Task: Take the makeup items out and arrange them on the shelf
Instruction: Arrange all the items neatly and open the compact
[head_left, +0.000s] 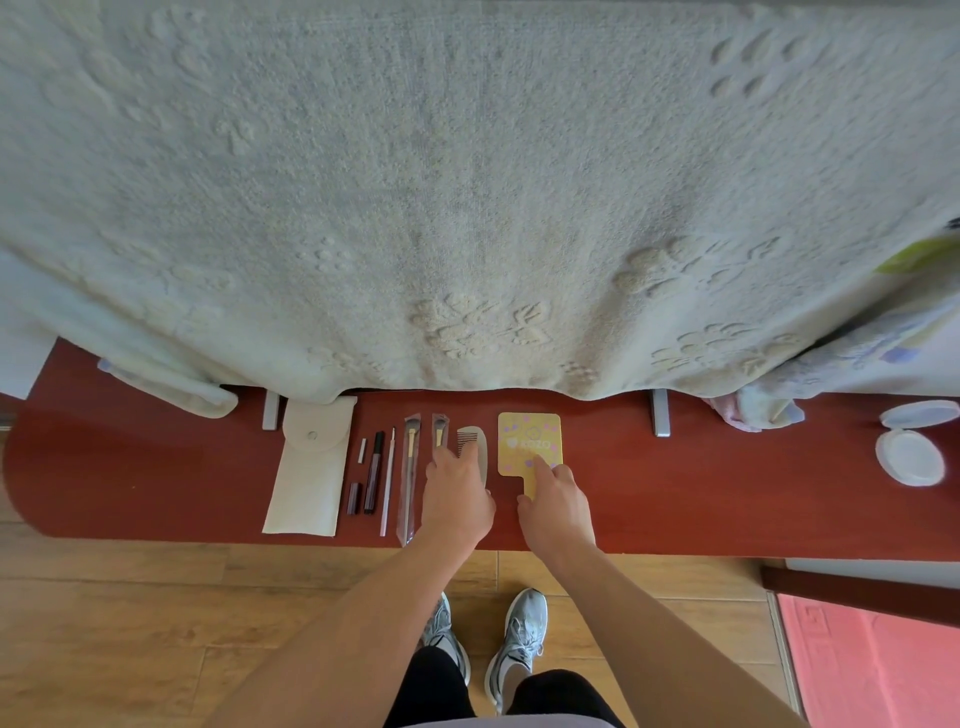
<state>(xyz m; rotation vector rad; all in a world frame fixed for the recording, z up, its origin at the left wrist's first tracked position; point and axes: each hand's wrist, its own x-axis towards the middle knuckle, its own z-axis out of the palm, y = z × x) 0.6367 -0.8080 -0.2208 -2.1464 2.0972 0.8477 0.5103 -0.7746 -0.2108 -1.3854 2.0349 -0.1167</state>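
Two hands: both down on the red shelf (701, 493), working the right end of the row.
Left hand (457, 501): fingers nearly straight, gripping nothing; fingertips rest on the pale comb (475, 439) and the short sleeved brush (439, 431), probably to square them with their neighbours.
Right hand (558, 506): forefinger stretched onto the yellow hand mirror (530, 439), thumb along its handle, other fingers curled beside it. Reads as a light pinch, to steer by the handle.
Mirror: flat, printed side up, just right of the comb, handle toward me.
Row: left of the comb lie a long sleeved brush (410, 467), a thin wand (388, 483) and dark tubes (373, 470), all parallel, lengthwise to me, easy to see and pick.
Pouch (309, 467): white, flat at the row's left end, flap away from me; looks emptied.
Backdrop: cream blanket (467, 208) hangs over the shelf's far edge.
Aside: round white case (909, 457), lid open, well apart at the right.
Progress: unpacking looks done; I judge only straightening remains.
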